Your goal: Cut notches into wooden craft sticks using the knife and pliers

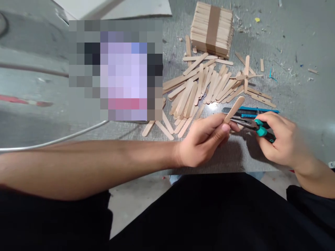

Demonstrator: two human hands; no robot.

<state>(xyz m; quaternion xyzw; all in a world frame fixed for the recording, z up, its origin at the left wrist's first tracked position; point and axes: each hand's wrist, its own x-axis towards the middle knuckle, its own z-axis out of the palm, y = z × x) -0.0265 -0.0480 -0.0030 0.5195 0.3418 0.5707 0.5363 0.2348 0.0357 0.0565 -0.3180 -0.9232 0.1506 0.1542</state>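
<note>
Between thumb and fingers, my left hand (206, 139) pinches a wooden craft stick (235, 108), whose rounded end points up and to the right. My right hand (280, 139) is wrapped round pliers (260, 128) with black and teal handles. The pliers' jaws reach left to the stick beside my left thumb; whether they grip it is hard to tell. Just behind the pliers lies a blue and black cutter (259, 112). A heap of loose craft sticks (209, 83) spreads behind my left hand.
A banded block of craft sticks (211, 29) stands at the back. Right of the heap are crossed sticks (246, 75) and notched pieces (260, 97). A pixelated object covers the left centre, with a white cable (75, 134) near it. A red tool (26, 101) lies far left.
</note>
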